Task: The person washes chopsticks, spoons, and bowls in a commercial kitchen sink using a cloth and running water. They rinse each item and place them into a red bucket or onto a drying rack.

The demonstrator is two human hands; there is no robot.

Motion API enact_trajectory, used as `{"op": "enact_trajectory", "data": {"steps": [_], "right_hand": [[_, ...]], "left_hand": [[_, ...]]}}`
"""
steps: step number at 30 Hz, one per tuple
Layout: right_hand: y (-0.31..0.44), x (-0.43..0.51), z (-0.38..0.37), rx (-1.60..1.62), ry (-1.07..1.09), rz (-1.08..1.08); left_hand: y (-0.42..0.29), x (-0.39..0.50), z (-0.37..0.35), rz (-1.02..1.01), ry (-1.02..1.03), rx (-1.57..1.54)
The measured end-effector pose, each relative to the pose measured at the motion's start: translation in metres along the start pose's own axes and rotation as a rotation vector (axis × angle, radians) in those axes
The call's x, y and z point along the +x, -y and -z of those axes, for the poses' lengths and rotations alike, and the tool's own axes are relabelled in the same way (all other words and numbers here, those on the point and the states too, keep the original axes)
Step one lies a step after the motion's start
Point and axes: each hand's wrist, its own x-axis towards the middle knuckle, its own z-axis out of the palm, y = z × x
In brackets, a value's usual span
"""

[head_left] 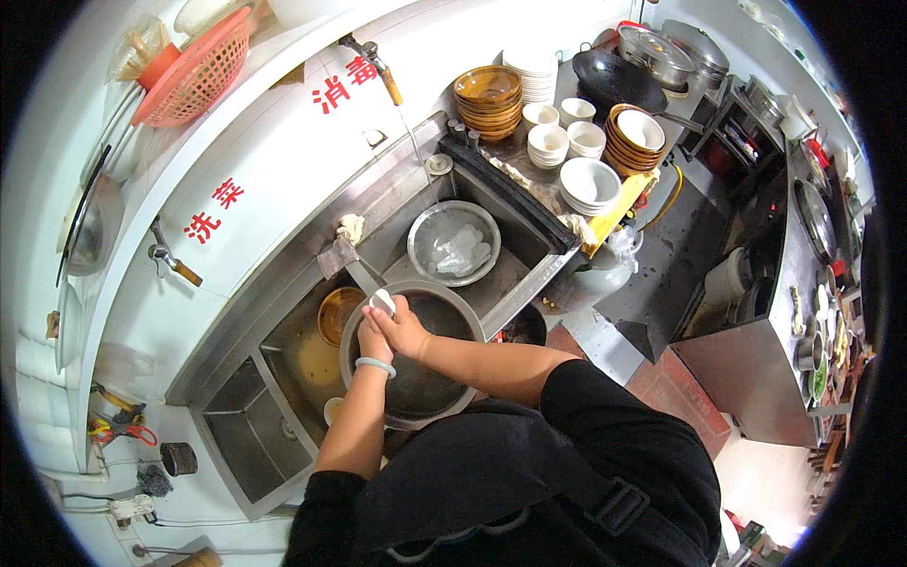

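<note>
My left hand (375, 337), with a pale bangle at its wrist, and my right hand (404, 327) meet around a small white piece of dishware (382, 300), perhaps a spoon or small bowl. Both hands are over the left part of a large round metal pot (471, 315) set on the sink. A brown bowl (337, 316) lies in the sink basin just left of the pot. Behind the pot, a metal basin (453, 244) holds water and something pale. Water runs from the wooden-handled tap (386, 74) on the wall towards it.
Right of the sink stand stacked brown bowls (489, 99), white bowls (589, 184) and a black wok (616, 78). An empty sink compartment (255, 425) is at the left. Overhead, a shelf holds a pink plastic colander (198, 74). A steel counter (740, 383) stands at the right.
</note>
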Motion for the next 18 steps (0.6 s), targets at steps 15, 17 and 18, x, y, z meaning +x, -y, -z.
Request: {"op": "enact_trajectory", "data": {"steps": [15,17,18], "right_hand": [[-0.118,0.148,0.201,0.441,-0.451,-0.676],[-0.170,0.152,0.213,0.493,-0.408,-0.750],[-0.189,0.155,0.217,0.424,-0.388,-0.771]], "left_hand": [[-0.041,-0.064,0.023,-0.185,0.139,0.992],[-0.028,-0.074,0.035,-0.296,0.033,1.056],[-0.024,-0.078,0.041,-0.204,0.038,1.071]]}}
